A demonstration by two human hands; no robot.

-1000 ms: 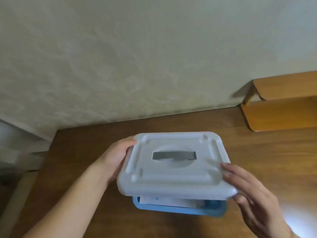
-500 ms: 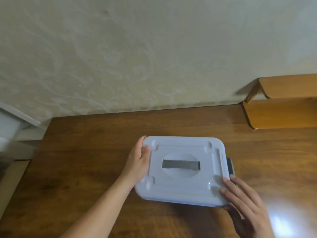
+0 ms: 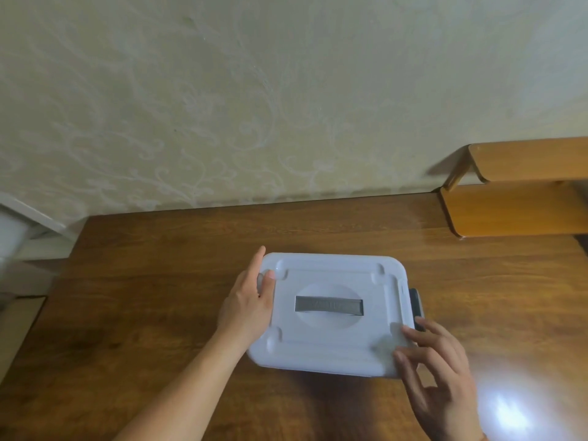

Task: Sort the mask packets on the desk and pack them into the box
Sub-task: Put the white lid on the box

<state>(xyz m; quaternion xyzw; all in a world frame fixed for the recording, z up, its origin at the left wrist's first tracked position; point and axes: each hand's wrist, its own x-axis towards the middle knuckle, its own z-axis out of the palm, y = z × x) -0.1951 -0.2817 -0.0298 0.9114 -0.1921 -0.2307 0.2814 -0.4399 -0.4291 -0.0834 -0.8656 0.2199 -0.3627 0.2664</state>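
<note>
A white lid point(image 3: 331, 342) with a grey recessed handle point(image 3: 328, 305) sits flat on top of the box on the wooden desk point(image 3: 159, 281). The box body under it is hidden, and no mask packets show. A dark grey latch point(image 3: 416, 308) sticks out at the lid's right edge. My left hand point(image 3: 248, 308) lies against the lid's left edge, thumb on top. My right hand point(image 3: 436, 374) rests its fingertips on the lid's front right corner, just below the latch.
A lighter wooden shelf unit point(image 3: 515, 198) stands at the desk's back right against the patterned wall. The desk's left edge drops off near a white object point(image 3: 12, 237). A bright glare spot lies on the desk at the front right.
The lid was held tilted above the blue box with packets visible inside; it has come down and now covers the box. Both hands stayed on its left and right sides.
</note>
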